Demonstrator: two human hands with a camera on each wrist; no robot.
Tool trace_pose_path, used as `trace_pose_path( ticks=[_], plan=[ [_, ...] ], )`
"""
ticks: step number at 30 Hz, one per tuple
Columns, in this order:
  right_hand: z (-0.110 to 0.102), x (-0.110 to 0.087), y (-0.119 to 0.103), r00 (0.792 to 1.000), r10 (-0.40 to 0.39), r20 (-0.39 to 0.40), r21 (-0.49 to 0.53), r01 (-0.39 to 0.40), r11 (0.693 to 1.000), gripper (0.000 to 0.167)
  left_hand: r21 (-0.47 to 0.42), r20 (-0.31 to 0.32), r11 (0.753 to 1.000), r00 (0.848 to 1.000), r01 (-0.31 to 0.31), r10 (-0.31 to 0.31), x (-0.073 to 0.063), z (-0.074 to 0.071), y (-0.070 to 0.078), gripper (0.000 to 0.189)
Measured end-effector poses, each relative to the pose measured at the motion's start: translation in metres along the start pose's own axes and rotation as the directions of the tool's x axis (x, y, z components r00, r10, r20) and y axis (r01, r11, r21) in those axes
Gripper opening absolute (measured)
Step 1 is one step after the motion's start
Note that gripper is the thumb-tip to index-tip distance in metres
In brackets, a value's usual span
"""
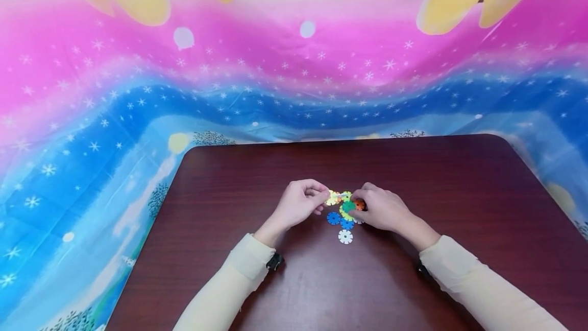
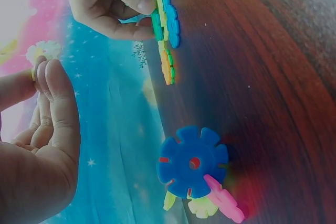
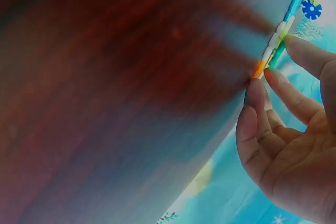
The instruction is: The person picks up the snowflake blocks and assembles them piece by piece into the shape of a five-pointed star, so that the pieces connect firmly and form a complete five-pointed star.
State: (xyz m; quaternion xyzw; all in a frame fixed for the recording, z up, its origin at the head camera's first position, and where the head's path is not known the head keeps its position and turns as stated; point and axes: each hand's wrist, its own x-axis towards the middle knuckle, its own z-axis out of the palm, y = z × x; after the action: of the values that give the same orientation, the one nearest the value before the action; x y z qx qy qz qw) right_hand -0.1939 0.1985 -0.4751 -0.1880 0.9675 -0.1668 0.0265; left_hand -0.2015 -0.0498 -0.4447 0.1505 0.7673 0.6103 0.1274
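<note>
My left hand (image 1: 300, 202) pinches a pale yellow notched plastic disc (image 2: 46, 49) between its thumb and fingertips. To its right, my right hand (image 1: 383, 207) grips a flat cluster of interlocking discs by one side. Within that cluster are a green disc (image 1: 348, 207), an orange disc (image 1: 360, 205), a blue disc (image 1: 334, 217) and a white disc (image 1: 345, 237) at its near end. The right wrist view shows the cluster edge-on between the right thumb and fingers. In the head view the left hand's disc lies close to the cluster; whether they touch I cannot tell.
Low in the left wrist view, another blue disc (image 2: 181, 174) has a pink disc (image 2: 226, 200) and yellowish discs joined to it. The dark red-brown table (image 1: 220, 269) lies beneath both hands. A printed cloth (image 1: 275, 75) hangs behind and beside it.
</note>
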Motion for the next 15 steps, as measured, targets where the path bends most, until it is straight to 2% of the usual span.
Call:
trace_pose_path(
  ticks=[9, 15],
  plan=[
    [0.0012, 0.0012, 0.0061, 1.0, 0.022, 0.003, 0.069, -0.022, 0.997, 0.04, 0.009, -0.004, 1.0, 1.0, 0.007, -0.007, -0.0001, 0.0, 0.0, 0.011],
    [-0.0003, 0.0002, 0.0085, 1.0, 0.01, 0.009, 0.15, -0.011, 0.989, 0.027, 0.014, -0.003, 1.0, 1.0, 0.024, -0.024, 0.0005, -0.0007, -0.0012, 0.012]
  ],
)
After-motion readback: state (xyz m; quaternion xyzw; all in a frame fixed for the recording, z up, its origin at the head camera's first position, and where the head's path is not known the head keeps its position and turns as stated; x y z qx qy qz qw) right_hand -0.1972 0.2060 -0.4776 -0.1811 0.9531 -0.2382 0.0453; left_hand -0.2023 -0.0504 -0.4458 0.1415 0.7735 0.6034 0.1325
